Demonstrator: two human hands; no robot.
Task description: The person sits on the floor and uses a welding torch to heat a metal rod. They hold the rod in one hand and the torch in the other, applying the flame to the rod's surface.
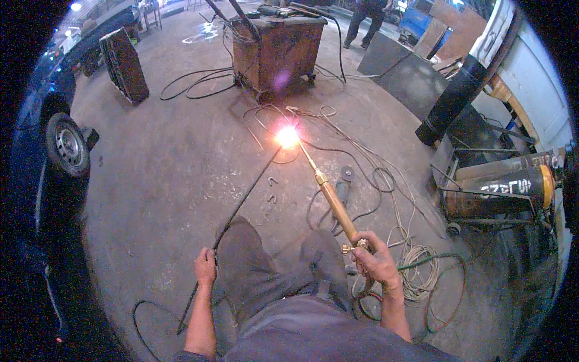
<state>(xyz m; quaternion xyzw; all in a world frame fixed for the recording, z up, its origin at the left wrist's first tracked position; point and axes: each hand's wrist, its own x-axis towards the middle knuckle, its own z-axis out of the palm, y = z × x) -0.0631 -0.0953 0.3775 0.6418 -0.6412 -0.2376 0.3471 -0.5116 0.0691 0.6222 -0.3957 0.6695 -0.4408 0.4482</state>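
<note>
My left hand (206, 265) is closed around a long, thin dark metal rod (250, 193), which slants up and away to the right. In my right hand (377, 262) is a brass-coloured gas torch (335, 202), gripped at its valve end with the fingers close to the knobs. The torch's narrow tip and the rod's far end meet at a bright white-pink glow (287, 136), whose glare hides both ends. Two small bent metal hooks (272, 181) lie on the floor between rod and torch. An angle grinder (344, 186) rests just right of the torch.
Cables and hoses (416, 265) coil over the floor at my right. Ahead stands a rusty metal cabinet (277, 54) on casters. Gas cylinders (494, 190) lie on a frame at right, near a black-and-white post (455, 96). A car wheel (67, 145) is at left. Another person's legs (366, 21) show far back.
</note>
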